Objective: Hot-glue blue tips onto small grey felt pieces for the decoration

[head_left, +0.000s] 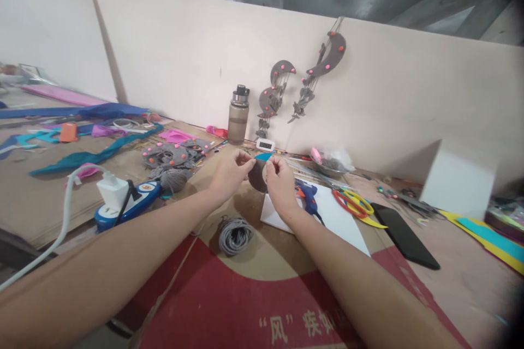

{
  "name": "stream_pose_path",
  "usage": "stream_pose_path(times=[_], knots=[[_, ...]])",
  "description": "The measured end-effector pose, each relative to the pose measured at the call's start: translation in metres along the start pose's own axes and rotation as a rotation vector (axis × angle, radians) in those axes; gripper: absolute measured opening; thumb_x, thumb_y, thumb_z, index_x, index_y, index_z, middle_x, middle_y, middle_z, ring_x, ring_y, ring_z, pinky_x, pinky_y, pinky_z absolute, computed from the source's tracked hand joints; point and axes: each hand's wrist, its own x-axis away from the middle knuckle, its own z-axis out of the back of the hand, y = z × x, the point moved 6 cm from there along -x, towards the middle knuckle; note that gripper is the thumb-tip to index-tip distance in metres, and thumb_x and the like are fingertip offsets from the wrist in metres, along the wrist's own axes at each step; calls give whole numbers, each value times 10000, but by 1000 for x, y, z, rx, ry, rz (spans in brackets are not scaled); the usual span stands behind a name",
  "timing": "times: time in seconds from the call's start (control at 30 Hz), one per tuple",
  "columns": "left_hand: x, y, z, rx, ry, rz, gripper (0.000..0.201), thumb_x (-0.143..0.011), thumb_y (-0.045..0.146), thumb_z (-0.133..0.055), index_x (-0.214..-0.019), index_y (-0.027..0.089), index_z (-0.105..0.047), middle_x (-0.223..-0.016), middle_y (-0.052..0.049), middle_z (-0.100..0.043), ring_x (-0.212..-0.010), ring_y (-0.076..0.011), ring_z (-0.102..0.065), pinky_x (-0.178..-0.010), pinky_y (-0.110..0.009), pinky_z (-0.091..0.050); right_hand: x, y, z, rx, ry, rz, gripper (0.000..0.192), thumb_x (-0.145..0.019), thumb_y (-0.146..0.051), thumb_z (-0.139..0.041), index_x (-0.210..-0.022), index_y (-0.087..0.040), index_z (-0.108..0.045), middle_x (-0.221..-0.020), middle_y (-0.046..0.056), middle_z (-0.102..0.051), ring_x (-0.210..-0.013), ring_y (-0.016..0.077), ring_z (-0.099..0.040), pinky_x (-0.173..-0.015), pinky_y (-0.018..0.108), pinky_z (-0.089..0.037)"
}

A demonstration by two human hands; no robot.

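Observation:
Over the cardboard, my left hand [230, 173] and my right hand [282, 185] pinch a flat, rounded dark grey piece [257, 176] from both sides. A small blue piece [264, 156] shows at its top edge, between my fingertips. My fingers hide part of both, so how they join cannot be made out. Nearer to me lies a coil of grey cord [235, 236]. Partly behind my right wrist, a blue glue gun [311, 199] rests on a white sheet [338, 218].
Right of the sheet are red-and-yellow scissors [354, 204] and a black phone [405, 235]. A water bottle [238, 117] and small clock [265, 144] stand by the white board. Grey crescent hangings [331, 55] hang there. At left lie a blue power strip [129, 206] and dotted grey pieces [166, 155].

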Motion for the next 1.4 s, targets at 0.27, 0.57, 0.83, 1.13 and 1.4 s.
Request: stream_pose_path(times=[0.27, 0.57, 0.83, 1.13, 1.4], knots=[[6, 16, -4, -294, -22, -275, 186, -641, 249, -771, -762, 210, -635, -850, -50, -612, -879, -229, -543, -896, -357, -408, 4, -5, -1, 79, 61, 4, 135, -853, -316, -481, -800, -210, -545, -764, 15, -577, -718, 173, -501, -699, 305, -388], [4, 4, -3, -169, 11, -227, 161, -683, 228, -709, -826, 200, -642, -875, -48, -653, -891, -213, -592, -884, -331, -429, 7, -11, -6, 36, 5, 40, 134, -834, -295, -536, -828, -204, -635, -792, 21, -646, -733, 173, -551, -731, 308, -419], [9, -2, -12, -24, -81, 29, 99, -754, 217, -613, -837, 173, -582, -720, 1, -625, -460, -95, -496, -430, -225, -392, 8, -9, -10, -6, -42, 44, 170, -845, -280, -523, -913, -203, -659, -904, 35, -694, -846, 187, -602, -824, 327, -439], [6, -7, -20, 366, -125, 168, 109, -762, 166, -632, -854, 159, -574, -762, -22, -680, -690, -134, -647, -760, -307, -535, 8, -6, -11, 26, -40, 55, 218, -852, -246, -497, -986, -180, -655, -1017, 65, -688, -956, 189, -612, -907, 343, -446], [3, -14, -20, 414, -156, 136, 153, -781, 255, -647, -861, 135, -596, -859, -55, -692, -817, -156, -664, -856, -365, -537, 8, -8, -8, 50, -25, 77, 215, -858, -251, -483, -966, -182, -656, -968, 49, -695, -907, 181, -618, -864, 331, -460]])
